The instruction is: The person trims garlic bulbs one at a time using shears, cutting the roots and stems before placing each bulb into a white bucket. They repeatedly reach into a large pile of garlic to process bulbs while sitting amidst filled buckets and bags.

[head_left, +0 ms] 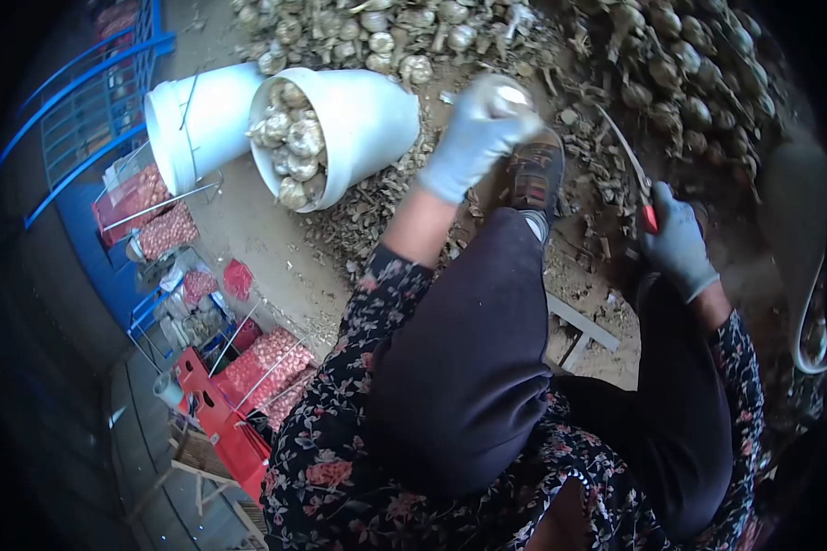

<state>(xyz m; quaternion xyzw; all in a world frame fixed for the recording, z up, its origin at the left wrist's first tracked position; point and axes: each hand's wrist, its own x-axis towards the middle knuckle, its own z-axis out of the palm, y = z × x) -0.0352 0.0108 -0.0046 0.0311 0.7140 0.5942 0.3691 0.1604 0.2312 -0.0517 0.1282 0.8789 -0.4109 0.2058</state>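
My left hand [476,142], in a pale work glove, is closed around a garlic bulb [508,99]; the bulb's white surface shows near the fingertips. That hand is above my shoe [535,174], and its outline is slightly blurred. My right hand [678,241], gloved too, grips the red handle of a curved knife [623,147]. The blade points up and away, over the scraps on the ground. The two hands are well apart. Beyond the left hand a white bucket [377,129] lies tipped on its side with several garlic bulbs [300,138] inside.
Garlic heaps [680,64] with dry stalks lie ahead and to the right. Another white bucket [202,115] adjoins the first. Trimmed scraps [363,230] cover the ground. Filled red mesh sacks [266,363] and a blue metal gate [83,119] stand left. A metal bar [583,321] shows between my legs.
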